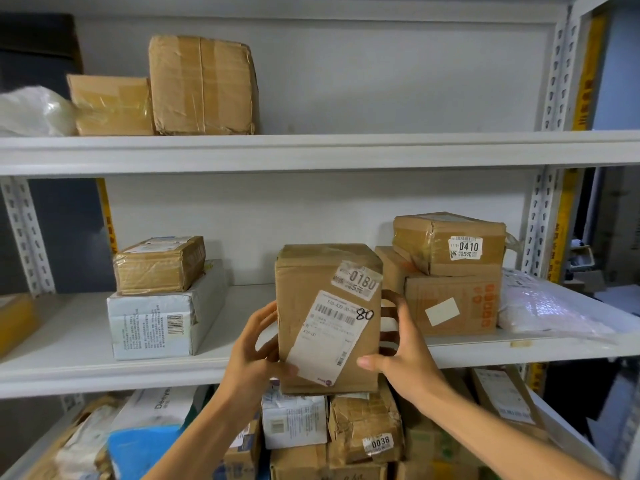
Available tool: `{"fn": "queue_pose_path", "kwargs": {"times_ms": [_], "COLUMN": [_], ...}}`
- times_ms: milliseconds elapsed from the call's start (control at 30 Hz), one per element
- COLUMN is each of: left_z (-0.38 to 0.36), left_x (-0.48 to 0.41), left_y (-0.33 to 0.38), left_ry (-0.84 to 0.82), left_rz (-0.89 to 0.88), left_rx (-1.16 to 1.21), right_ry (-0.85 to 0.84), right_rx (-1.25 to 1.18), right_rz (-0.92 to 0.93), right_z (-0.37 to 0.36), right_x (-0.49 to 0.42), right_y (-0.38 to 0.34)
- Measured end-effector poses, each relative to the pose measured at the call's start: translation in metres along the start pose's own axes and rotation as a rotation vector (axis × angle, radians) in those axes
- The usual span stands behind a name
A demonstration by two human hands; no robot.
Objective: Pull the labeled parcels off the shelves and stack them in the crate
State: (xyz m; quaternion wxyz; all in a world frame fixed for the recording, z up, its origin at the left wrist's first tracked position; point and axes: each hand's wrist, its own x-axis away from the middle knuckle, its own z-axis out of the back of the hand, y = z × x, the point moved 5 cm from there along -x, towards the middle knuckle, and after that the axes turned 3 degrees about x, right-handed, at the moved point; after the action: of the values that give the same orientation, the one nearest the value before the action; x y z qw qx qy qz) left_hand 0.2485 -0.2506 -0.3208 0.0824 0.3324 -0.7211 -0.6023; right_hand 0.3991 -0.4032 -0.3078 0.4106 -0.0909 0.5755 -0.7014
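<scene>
Parcel 0180 (329,317) upright at the front edge of the middle shelf (86,372), left hand (254,355) and right hand (401,344) clamped on its sides. Parcel 0410 (450,244) sits stacked just right.

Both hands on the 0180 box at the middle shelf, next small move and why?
Probably draw the 0180 box straight back off the shelf edge. The left hand and right hand clasp its sides, its base overhangs the edge, and no crate is in view yet.
</scene>
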Motion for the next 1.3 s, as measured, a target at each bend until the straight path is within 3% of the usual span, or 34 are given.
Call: {"fn": "queue_pose_path", "kwargs": {"times_ms": [533, 900, 1100, 1300], "left_z": [0.008, -0.005, -0.007, -0.013], "left_x": [-0.004, 0.001, -0.003, -0.005], "left_y": [0.004, 0.023, 0.016, 0.011], "left_ry": [0.021, -0.001, 0.060, -0.001], "left_rz": [-0.066, -0.047, -0.001, 0.081], "left_rx": [-0.016, -0.227, -0.120, -0.071], "right_ry": [0.047, -0.004, 0.047, 0.090], "right_rx": [-0.014, -0.169, -0.188, -0.193], "right_rz": [-0.024, -0.094, -0.027, 0.003], "right_z": [0.002, 0.017, 0.022, 0.024], "right_x": [-0.001, -0.021, -0.023, -0.021], "right_y": [0.010, 0.000, -0.011, -0.013]}}
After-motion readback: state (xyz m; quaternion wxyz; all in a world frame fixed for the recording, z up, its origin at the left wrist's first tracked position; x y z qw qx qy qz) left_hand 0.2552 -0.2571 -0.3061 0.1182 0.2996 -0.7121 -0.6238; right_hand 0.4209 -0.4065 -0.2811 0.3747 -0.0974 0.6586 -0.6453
